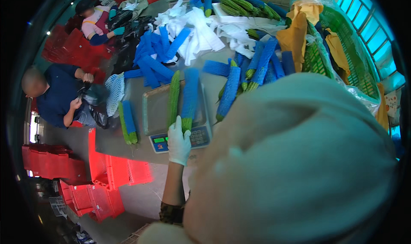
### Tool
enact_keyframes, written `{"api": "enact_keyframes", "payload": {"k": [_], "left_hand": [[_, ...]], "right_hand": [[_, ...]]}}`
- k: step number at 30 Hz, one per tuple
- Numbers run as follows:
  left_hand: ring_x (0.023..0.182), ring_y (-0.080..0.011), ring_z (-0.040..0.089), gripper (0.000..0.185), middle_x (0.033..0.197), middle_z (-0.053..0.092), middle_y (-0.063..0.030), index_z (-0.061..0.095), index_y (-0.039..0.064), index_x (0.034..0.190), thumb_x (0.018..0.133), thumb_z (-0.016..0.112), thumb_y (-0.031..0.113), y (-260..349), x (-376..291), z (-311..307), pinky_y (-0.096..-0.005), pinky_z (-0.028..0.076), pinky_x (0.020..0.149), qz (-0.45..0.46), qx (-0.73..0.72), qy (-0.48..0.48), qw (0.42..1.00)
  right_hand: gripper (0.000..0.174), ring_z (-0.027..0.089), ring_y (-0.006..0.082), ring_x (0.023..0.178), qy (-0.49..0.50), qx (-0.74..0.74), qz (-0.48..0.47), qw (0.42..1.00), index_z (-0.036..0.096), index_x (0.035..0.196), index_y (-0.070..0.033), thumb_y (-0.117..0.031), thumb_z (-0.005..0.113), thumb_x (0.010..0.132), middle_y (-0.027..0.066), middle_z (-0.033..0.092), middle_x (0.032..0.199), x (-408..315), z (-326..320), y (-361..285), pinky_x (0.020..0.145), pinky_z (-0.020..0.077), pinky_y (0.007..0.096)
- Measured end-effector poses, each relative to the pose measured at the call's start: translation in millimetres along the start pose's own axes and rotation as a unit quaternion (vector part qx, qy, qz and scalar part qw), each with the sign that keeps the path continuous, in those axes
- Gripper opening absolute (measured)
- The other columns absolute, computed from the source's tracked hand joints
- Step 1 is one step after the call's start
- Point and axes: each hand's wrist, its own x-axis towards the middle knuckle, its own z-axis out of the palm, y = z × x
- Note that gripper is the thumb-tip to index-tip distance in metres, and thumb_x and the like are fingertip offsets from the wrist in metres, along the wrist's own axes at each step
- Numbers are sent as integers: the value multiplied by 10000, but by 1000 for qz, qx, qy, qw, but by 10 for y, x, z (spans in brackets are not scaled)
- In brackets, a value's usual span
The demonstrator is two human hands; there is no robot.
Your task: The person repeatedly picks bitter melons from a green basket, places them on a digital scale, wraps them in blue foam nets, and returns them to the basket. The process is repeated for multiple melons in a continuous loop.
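Note:
My left hand [179, 144], in a white glove, grips the lower end of a bitter gourd [187, 123] partly covered by a blue foam-net sleeve [191, 90]. Beside it lies a bare green bitter gourd [173, 96], its lower end close against my fingers; whether they touch it I cannot tell. Both are over the pan [155, 107] of a digital scale [200, 136] with a lit green display. To the left, a pair of gourds [131, 136], one half sleeved in blue, rests on the metal table [109, 144]. My right hand is out of sight, hidden by a large pale cloth-covered shape [289, 167].
Sleeved gourds [229, 90] are heaped right of the scale. Behind lie loose blue sleeves [154, 58], white foam nets [196, 32] and bare gourds [237, 5]. A green crate [348, 42] stands right. Red crates [109, 167] sit lower left. Two people [61, 90] are at the left.

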Motion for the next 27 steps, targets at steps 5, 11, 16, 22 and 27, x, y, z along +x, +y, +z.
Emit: {"api": "enact_keyframes", "payload": {"k": [5,11,16,22,27], "left_hand": [[1086,-439,624,876,1270,590,-246,294,18,1578,868,760,231,124,390,191,-494,507,931,-174,63,-196,963],[1241,-234,577,785,1445,553,-169,311,-4,1584,896,688,31,104,276,221,-342,443,1058,-139,-338,-93,926],[1445,-243,412,862,1623,353,-166,250,-13,1605,844,653,-43,342,75,-6,-350,349,1168,-83,-405,-104,904],[1405,-238,444,970,1649,309,-159,211,-17,1611,796,735,-57,456,-77,-129,-356,380,1149,-71,-418,-128,896],[1432,-247,416,1006,1671,256,-156,176,-7,1617,786,739,-76,462,-137,-119,-372,377,1164,-55,-440,-104,890]], "right_hand": [[247,666,196,788,34,-98,-44,994,714,1073,-30,-105,756,842,96,697,869,-112,-130,-155,677,507,304],[235,652,195,739,142,-293,-72,943,729,1048,-52,-114,769,824,83,685,802,-361,-294,38,642,489,307],[713,612,329,1182,173,-213,377,884,515,1409,12,-324,815,857,208,613,1316,-756,-313,1140,985,491,384],[528,679,319,980,184,-265,390,862,628,1268,-23,-343,785,879,182,681,1053,-1421,108,1903,874,538,399],[141,652,273,713,17,-427,218,878,628,909,-138,-259,583,963,73,620,776,-1446,582,1571,581,534,403]]}}
